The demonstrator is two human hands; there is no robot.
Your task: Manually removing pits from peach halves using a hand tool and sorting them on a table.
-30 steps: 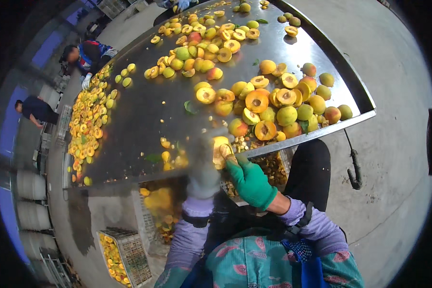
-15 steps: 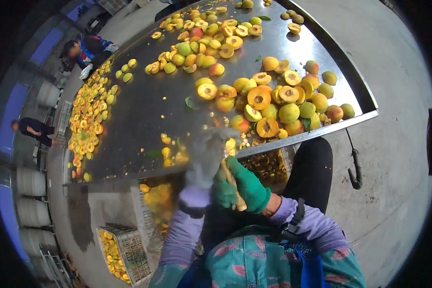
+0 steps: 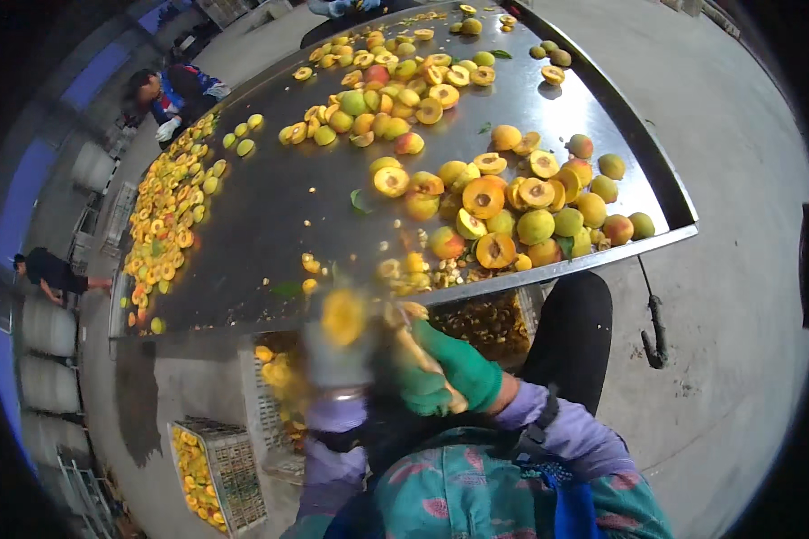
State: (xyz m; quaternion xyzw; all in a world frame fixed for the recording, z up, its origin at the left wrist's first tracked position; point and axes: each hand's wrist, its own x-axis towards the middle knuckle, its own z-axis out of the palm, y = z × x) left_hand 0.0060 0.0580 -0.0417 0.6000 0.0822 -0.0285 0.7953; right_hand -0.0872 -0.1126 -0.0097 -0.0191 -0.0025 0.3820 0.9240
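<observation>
My left hand (image 3: 336, 349), in a grey glove, is smeared by motion over the table's near edge. A yellow peach half (image 3: 342, 316) shows at its fingers, its cut face up. Just to the right, my right hand (image 3: 454, 364) in a green glove is closed round a wooden-handled tool (image 3: 417, 349). The tool slants up and left, and its working end is too blurred to make out. Beyond my hands, cut and whole peaches (image 3: 535, 226) lie heaped on the metal table (image 3: 270, 216), with small pits and scraps along the near edge.
A crate of peach pieces (image 3: 283, 373) stands below the table edge, beside a crate of dark pits (image 3: 481, 323). Another filled crate (image 3: 229, 476) is on the floor at left. Co-workers (image 3: 175, 94) stand along the left and far sides. A hooked black strap (image 3: 656, 332) hangs at right.
My left hand has moved left, away from the tool, with the peach half. My right hand has shifted slightly down and keeps the tool.
</observation>
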